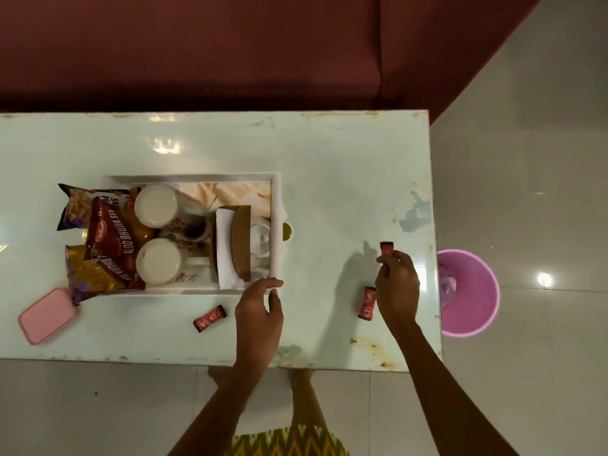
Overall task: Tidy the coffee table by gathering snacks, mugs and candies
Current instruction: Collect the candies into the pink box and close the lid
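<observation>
Red candy, right hand: our right hand [396, 284] pinches one wrapped candy [387, 249] at its lower end, lifted off the worktop [345, 153]
Loose candies: one [367, 303] lies just beside that hand; another [210, 318] lies in front of the tray
Left hand: our left hand [260, 307] has its grip closed on the near right corner of the white tray [197, 178]
Tray contents: snack packets [105, 238] and two mugs [157, 238], already gathered
Handling: we judge each candy light, its wrapper crinkly and slick; a fingertip pinch across the middle suits it
</observation>
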